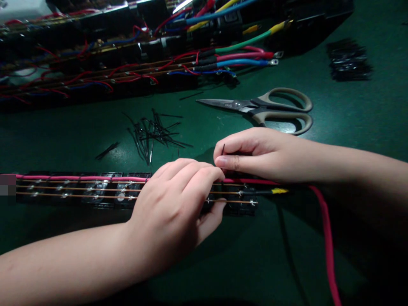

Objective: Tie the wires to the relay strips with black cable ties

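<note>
A long black strip of socket modules with bare copper-coloured rods lies across the table. My left hand is closed over it near its right end, fingers over the far side and thumb on the near side. Along the strip's far edge runs a pinkish-red wire, which bends down at the right. Just beyond my left fingertips, my right hand pinches a thin black cable tie between thumb and forefinger; its lower part is hidden. A black lead with a yellow end sticks out at the strip's right end.
Grey-handled scissors lie behind my right hand. Loose black cable ties are scattered left of them, and a denser black bundle sits at the far right. Wired black strips with red, blue and green-yellow leads fill the back.
</note>
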### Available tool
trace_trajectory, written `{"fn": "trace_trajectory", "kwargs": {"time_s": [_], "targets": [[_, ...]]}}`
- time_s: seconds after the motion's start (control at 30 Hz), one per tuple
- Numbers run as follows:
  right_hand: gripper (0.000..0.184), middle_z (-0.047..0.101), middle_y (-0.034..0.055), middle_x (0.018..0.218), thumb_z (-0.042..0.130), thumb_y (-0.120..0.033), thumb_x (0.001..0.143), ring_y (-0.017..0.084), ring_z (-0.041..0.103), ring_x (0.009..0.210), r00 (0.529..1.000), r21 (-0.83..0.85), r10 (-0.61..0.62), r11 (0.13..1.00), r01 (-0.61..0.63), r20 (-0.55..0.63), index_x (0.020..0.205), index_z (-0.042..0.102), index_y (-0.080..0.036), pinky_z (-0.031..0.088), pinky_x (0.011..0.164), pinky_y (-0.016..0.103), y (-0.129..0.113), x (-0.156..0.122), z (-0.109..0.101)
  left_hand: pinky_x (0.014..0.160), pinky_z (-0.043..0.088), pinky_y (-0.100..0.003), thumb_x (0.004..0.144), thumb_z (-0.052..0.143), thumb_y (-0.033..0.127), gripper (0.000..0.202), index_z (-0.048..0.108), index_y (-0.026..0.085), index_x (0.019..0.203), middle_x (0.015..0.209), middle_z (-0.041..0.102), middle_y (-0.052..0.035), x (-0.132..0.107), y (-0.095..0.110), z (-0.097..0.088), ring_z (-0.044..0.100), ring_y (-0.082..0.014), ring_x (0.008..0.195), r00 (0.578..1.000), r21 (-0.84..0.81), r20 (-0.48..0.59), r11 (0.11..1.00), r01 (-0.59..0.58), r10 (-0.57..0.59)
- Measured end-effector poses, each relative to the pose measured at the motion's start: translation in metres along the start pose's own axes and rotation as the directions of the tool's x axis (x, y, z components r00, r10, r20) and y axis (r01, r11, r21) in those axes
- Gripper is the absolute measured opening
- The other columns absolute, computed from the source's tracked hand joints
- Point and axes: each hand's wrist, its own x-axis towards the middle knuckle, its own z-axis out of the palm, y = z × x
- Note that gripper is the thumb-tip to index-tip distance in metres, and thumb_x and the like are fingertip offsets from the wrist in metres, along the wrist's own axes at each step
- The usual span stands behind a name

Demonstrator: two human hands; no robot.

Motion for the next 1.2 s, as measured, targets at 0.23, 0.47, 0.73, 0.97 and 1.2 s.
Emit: {"fn": "trace_trajectory", "kwargs": {"time_s": [0.23, 0.47, 0.73, 0.97, 1.2], "targets": [[0.030, 0.063, -0.0006, 0.076, 0.055, -0.038, 0.099, 0.013, 0.058, 0.071, 0.996, -0.033, -0.082, 0.996, 0.081, -0.022, 0.081, 0.065, -0.017, 0.043, 0.062, 0.023, -0.001, 0.002, 0.002, 0.083, 0.055, -0.039, 0.091, 0.063, 0.017, 0.012, 0.064, 0.013, 0.102, 0.099, 0.075, -0.0059, 0.000, 0.002, 0.000, 0.069, -0.0226, 0.091, 0.999, -0.003, 0.014, 0.999, 0.048, -0.048], [0.028, 0.062, -0.0001, 0.072, 0.056, -0.032, 0.098, 0.013, 0.057, 0.070, 0.990, -0.114, -0.119, 0.987, 0.110, -0.079, 0.078, 0.066, -0.016, 0.040, 0.061, 0.023, -0.002, 0.003, 0.004, 0.084, 0.055, -0.039, 0.091, 0.062, 0.018, 0.015, 0.066, 0.012, 0.104, 0.099, 0.074, -0.0068, 0.001, 0.004, -0.001, 0.068, -0.0232, 0.092, 0.998, 0.019, 0.021, 0.998, 0.060, -0.060], [0.029, 0.061, -0.0018, 0.069, 0.061, -0.040, 0.094, 0.012, 0.052, 0.063, 0.995, -0.124, -0.008, 0.992, -0.004, -0.100, 0.077, 0.068, -0.018, 0.035, 0.054, 0.023, -0.002, 0.003, 0.004, 0.090, 0.057, -0.040, 0.092, 0.063, 0.018, 0.015, 0.065, 0.012, 0.106, 0.107, 0.073, -0.0105, -0.004, -0.001, 0.002, 0.066, -0.0251, 0.101, 0.998, 0.095, -0.032, 0.994, -0.057, 0.060], [0.030, 0.057, -0.0043, 0.063, 0.066, -0.042, 0.090, 0.011, 0.048, 0.059, 0.991, -0.086, 0.038, 0.995, -0.049, -0.127, 0.071, 0.064, -0.018, 0.032, 0.051, 0.022, -0.004, 0.002, 0.003, 0.089, 0.054, -0.040, 0.091, 0.065, 0.014, 0.012, 0.067, 0.013, 0.103, 0.103, 0.074, -0.0098, -0.004, -0.004, 0.003, 0.066, -0.0246, 0.095, 0.965, 0.219, -0.067, 0.948, -0.233, 0.252], [0.032, 0.060, -0.0005, 0.065, 0.056, -0.040, 0.098, 0.014, 0.053, 0.060, 0.847, -0.515, -0.304, 0.856, 0.041, -0.437, 0.072, 0.062, -0.021, 0.040, 0.060, 0.028, -0.003, -0.012, -0.001, 0.085, 0.050, -0.038, 0.094, 0.062, 0.017, 0.018, 0.066, 0.010, 0.110, 0.113, 0.074, -0.0097, -0.010, -0.009, 0.004, 0.065, -0.0223, 0.097, 0.939, 0.273, -0.062, 0.911, -0.309, 0.338]]}}
